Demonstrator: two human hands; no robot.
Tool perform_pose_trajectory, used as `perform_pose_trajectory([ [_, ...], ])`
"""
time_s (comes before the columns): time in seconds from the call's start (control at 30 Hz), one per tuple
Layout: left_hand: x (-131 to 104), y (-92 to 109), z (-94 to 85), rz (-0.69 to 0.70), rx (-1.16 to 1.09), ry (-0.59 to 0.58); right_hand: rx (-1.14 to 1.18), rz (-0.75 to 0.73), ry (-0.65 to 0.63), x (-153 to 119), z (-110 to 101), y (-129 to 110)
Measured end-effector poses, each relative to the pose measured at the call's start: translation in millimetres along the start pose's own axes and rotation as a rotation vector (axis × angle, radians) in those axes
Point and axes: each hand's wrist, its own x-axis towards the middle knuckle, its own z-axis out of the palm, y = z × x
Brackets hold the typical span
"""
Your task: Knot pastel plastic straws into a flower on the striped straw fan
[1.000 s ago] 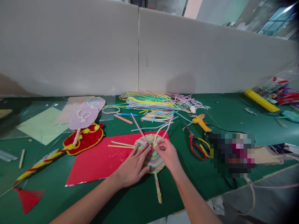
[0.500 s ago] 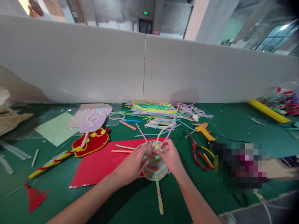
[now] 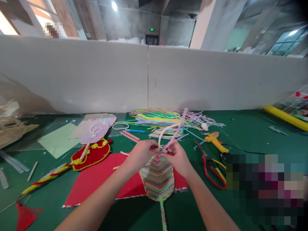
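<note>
My left hand [image 3: 141,154] and my right hand [image 3: 180,159] meet above the top of a striped fan [image 3: 157,179], both with closed fingertips. Pinched between them are fuzzy pipe cleaners; a white pipe cleaner [image 3: 161,132] curves up from the fingers, and a purple pipe cleaner [image 3: 181,125] slants up to the right. Where these stems join is mostly covered by the fingers. The fan has zigzag bands of pastel colours and a twisted handle [image 3: 163,213] pointing toward me. It rests partly over a red sheet [image 3: 93,181].
A pile of coloured pipe cleaners [image 3: 158,118] lies by the grey partition [image 3: 96,77]. To the right are red-and-yellow-handled scissors [image 3: 213,173] and a yellow glue gun [image 3: 216,142]. On the left lie a red fan with yellow trim [image 3: 92,155] and a pale green sheet [image 3: 59,139].
Both hands have come up off the fan's face toward its top edge, so more of its striped surface shows. The camera has tilted slightly upward.
</note>
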Motion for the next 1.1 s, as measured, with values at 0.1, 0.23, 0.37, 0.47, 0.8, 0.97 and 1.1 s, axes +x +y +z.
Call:
perform_pose_trajectory([
  [0.1, -1.9, -0.8, -0.6, -0.021, -0.022, 0.02, 0.084, 0.003, 0.018, -1.9, 2.5, 1.3],
  [0.23, -1.9, -2.2, 3.2, -0.022, -0.082, 0.079, 0.155, 0.031, 0.076, -1.9, 5.4, 4.0],
  [0.37, -2.0, -0.8, 7.5, -0.062, -0.138, 0.148, 0.114, 0.115, 0.065, -3.5, 5.9, 6.1],
  [0.47, -3.0, 0.6, 9.0, -0.101, -0.152, 0.16, 0.105, 0.152, 0.042, -6.0, 5.5, 5.4],
  [0.8, -7.1, 2.5, 2.2, 0.11, -0.022, 0.327, 0.237, 0.22, 0.049, -5.6, 4.3, 1.3],
  [0.97, -9.7, 6.4, -11.1, 0.482, 0.267, 0.127, 0.272, 0.252, 0.008, -5.6, 6.9, 3.7],
  [1.1, -9.3, 4.0, -12.3, 0.47, 0.4, 0.11, 0.275, 0.214, -0.021, -8.0, 8.5, 3.6],
])
